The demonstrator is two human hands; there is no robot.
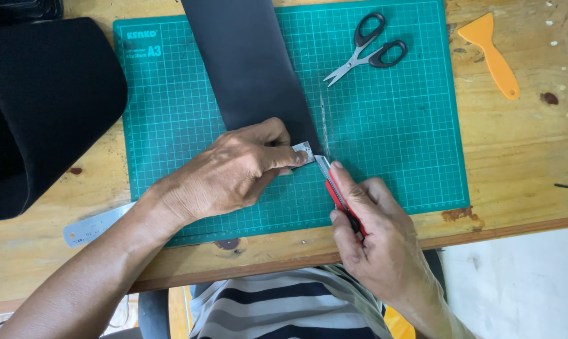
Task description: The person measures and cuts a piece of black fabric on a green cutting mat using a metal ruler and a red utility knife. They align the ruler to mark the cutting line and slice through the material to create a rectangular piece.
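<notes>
I'm seeing the right hand (378,235) wrapping tight around a red utility knife (341,196), index finger lying along the top of it, blade tip resting on the mat just right of the near corner of the black strip (252,63). The left hand (233,169) is pressing flat, fingers closed down on a steel ruler (304,150); only the ruler's tip is showing past the fingertips, and its other end (92,227) is sticking out near-left from under the forearm. Knife tip and ruler tip are sitting just beside each other, nearly touching.

The black strip is lying on the green cutting mat (409,138), running from the far edge toward me, near end going under the left hand. A pale scored line is showing on the mat just right of the strip.

Further out: black-handled scissors (365,49) lying partly open on the far right of the mat, well apart from both hands. An orange plastic scraper (491,53) is sitting on the wooden table (522,157) past the mat's right edge. A large piece of black material (42,107) is covering the table's left side. Near edge, striped shirt (290,307) is showing.
</notes>
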